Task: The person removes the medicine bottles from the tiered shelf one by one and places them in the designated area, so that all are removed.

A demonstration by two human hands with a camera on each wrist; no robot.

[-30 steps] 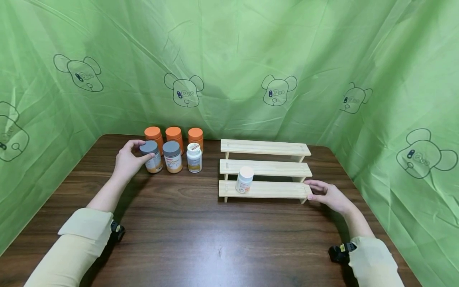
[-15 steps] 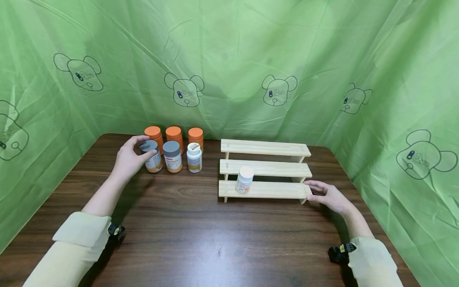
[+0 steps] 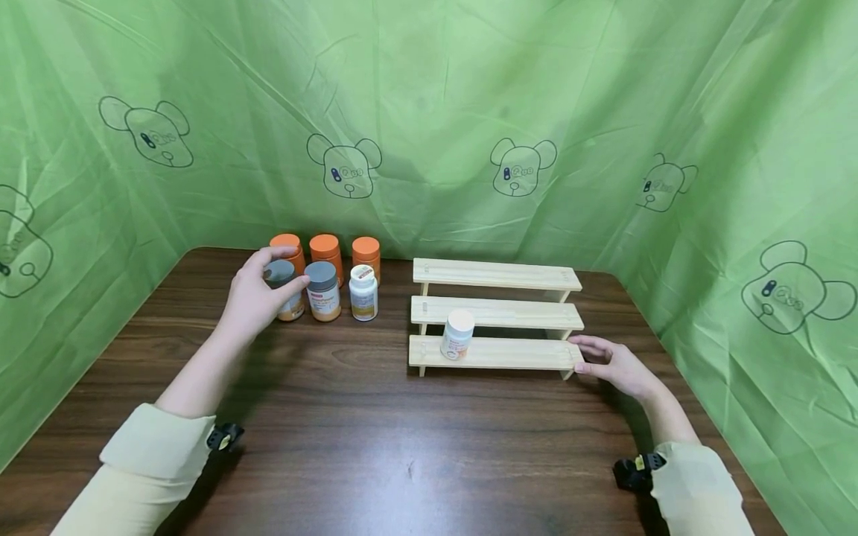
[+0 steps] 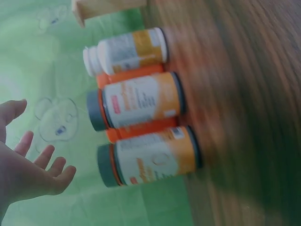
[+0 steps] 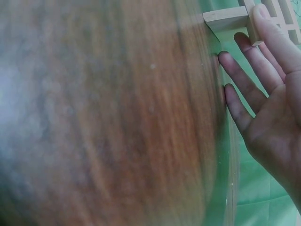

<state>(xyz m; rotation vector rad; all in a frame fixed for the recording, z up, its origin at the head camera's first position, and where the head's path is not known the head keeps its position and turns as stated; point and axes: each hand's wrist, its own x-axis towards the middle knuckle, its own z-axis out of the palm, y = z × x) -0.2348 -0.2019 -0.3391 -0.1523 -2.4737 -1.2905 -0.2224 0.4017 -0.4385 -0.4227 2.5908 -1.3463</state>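
My left hand (image 3: 255, 298) hovers with fingers spread over a grey-lidded supplement bottle (image 3: 292, 307), hiding part of it. In the left wrist view that hand (image 4: 35, 174) is apart from the bottles, nothing between its fingers. Beside that bottle stand a second grey-lidded bottle (image 3: 325, 298) and a white bottle (image 3: 364, 301), all upright. My right hand (image 3: 620, 367) pinches the right end of the lowest step of a three-tier wooden display stand (image 3: 516, 354), thumb in front and fingers behind. Another white bottle (image 3: 457, 336) stands on that step, toward its left end.
Three orange-lidded bottles, one of them the right orange bottle (image 3: 366, 250), form a row behind the front bottles. Everything stands on a dark wooden table (image 3: 375, 447). A green cloth (image 3: 429, 97) with bear-face drawings closes off the back and sides.
My left hand has loosened from around the left grey-lidded bottle, its fingers lifting off and spreading, and has shifted slightly right. The right hand, the stand and the bottles stay in place.
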